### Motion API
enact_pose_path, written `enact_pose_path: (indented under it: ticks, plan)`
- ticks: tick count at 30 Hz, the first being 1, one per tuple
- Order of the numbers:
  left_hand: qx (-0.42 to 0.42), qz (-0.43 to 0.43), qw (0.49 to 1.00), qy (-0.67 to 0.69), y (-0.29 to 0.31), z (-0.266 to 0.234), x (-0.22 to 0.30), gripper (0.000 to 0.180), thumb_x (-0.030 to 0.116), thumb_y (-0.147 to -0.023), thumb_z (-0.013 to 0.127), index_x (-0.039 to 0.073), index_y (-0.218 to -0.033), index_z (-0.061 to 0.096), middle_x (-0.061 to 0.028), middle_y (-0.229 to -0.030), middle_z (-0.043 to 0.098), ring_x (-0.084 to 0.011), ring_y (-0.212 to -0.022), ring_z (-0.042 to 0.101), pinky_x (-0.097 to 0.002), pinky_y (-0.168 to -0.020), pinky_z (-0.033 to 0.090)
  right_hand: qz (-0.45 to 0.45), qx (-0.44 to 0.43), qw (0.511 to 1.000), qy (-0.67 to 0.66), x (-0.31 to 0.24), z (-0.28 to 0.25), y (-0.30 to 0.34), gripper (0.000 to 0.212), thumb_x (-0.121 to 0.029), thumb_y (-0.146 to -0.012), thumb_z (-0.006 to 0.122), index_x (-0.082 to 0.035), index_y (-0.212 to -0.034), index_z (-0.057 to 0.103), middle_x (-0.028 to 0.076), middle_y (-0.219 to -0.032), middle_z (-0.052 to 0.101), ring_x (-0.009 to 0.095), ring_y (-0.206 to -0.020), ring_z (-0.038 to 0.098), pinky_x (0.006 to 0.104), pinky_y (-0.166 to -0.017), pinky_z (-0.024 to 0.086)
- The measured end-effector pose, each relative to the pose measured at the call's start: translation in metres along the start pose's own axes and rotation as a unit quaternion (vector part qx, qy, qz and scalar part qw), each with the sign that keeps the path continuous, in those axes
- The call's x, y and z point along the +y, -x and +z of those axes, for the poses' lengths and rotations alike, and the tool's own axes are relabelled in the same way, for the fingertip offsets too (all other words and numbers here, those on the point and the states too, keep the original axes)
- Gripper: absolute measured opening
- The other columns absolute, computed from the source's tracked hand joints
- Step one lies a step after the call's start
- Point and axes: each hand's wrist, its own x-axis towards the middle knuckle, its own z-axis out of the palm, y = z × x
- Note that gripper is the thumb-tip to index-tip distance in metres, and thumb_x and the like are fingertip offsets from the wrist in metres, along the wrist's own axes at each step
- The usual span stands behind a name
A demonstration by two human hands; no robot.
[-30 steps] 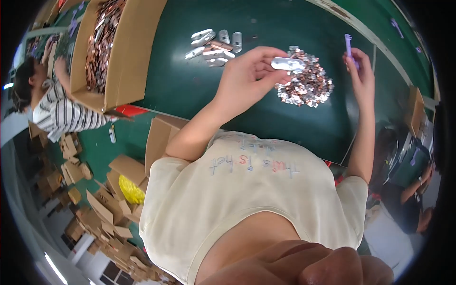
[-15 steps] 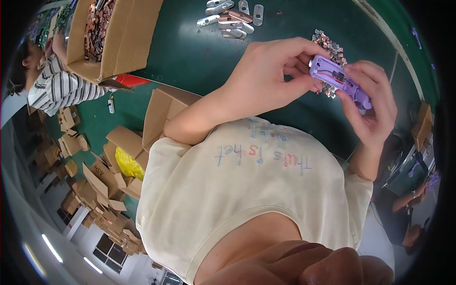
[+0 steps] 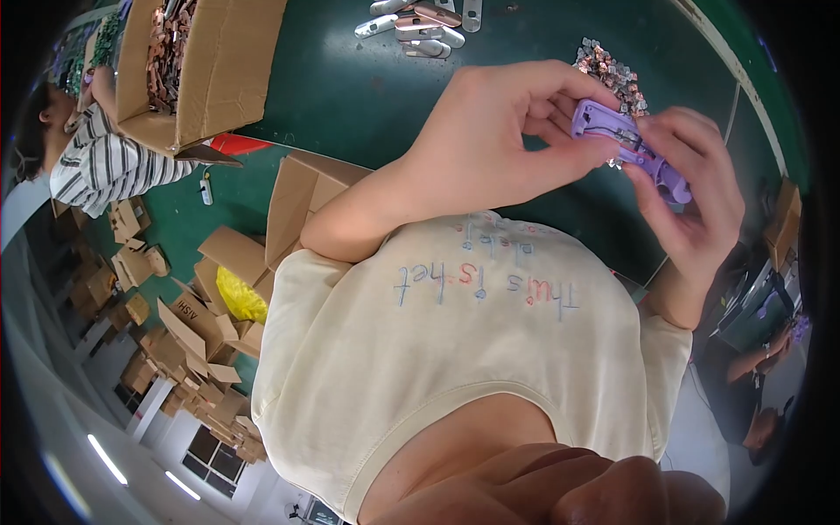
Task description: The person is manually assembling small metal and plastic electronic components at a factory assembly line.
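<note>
Reaching farther along the lower edge of the purple housing (image 3: 623,140) than 0.5 s ago, the thumb of the left hand (image 3: 497,136) is pressing there now, while the right hand (image 3: 696,188) is sitting slightly farther toward 3 o'clock in the view.

Over the bench (image 3: 350,105), the housing is lying between both hands at about 2 o'clock from the view's middle. Its open face is showing, with a red wire (image 3: 598,136) running inside; the smaller inner parts are staying too small to make out. The left fingers are pinching its 10 o'clock end, thumb below and forefinger above. The right fingers are pinching it toward its 4 o'clock end, fingertips on the upper edge and thumb under the lower edge.

Just beyond the housing, toward 12 o'clock, a heap of small metal pieces (image 3: 604,66) is spreading over the bench, partly hidden by the hands. At 12 o'clock in the view, oblong metal plates (image 3: 427,35), silver and copper-coloured, are lying loosely piled. At 10 o'clock a cardboard carton (image 3: 232,79) is holding many metal strips (image 3: 166,79), and beside it a co-worker in a striped top (image 3: 118,162) is working.
</note>
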Motion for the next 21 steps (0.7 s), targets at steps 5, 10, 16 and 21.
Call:
enact_pose_path:
  ticks: [5, 10, 16, 21]
  plan:
    - [0.049, -0.019, 0.998, -0.041, 0.0, 0.006, -0.009, 0.017, -0.003, -0.082, 0.057, -0.006, -0.098, 0.055, -0.0094, -0.09, 0.061, -0.0128, -0.077, 0.061, -0.0226, -0.069, 0.052, 0.103, 0.013, 0.991, -0.085, 0.002, 0.011, 0.006, 0.033, 0.005, -0.064, 0.071, 0.003, -0.094, 0.057, 0.012, -0.088, 0.059, 0.021, -0.08, 0.056, 0.027, -0.069, 0.046]
    - [0.082, 0.006, 0.991, -0.101, -0.003, 0.005, -0.021, 0.015, -0.003, -0.081, 0.06, -0.005, -0.095, 0.056, -0.0079, -0.089, 0.06, -0.0109, -0.077, 0.06, -0.0216, -0.068, 0.05, 0.33, 0.057, 0.918, -0.212, -0.003, 0.025, 0.021, 0.029, 0.004, -0.071, 0.069, 0.001, -0.096, 0.055, 0.004, -0.09, 0.055, 0.008, -0.079, 0.052, 0.0188, -0.068, 0.043]
    - [0.113, 0.095, 0.976, -0.157, 0.002, -0.007, -0.042, 0.017, -0.002, -0.078, 0.064, -0.003, -0.092, 0.056, -0.0058, -0.086, 0.059, -0.0086, -0.075, 0.057, -0.0204, -0.066, 0.047, 0.177, 0.093, 0.968, -0.154, 0.009, 0.045, 0.021, 0.025, 0.007, -0.069, 0.068, 0.002, -0.09, 0.055, 0.006, -0.088, 0.056, 0.01, -0.076, 0.053, 0.0205, -0.068, 0.044]
    - [0.176, 0.076, 0.974, -0.123, 0.001, -0.007, -0.065, 0.023, 0.005, -0.076, 0.069, -0.003, -0.093, 0.056, -0.0066, -0.086, 0.058, -0.0096, -0.074, 0.058, -0.021, -0.066, 0.047, 0.241, -0.043, 0.96, -0.135, 0.033, 0.034, -0.002, 0.026, -0.003, -0.068, 0.072, -0.002, -0.089, 0.056, 0.003, -0.082, 0.057, 0.008, -0.07, 0.053, 0.0193, -0.062, 0.042]
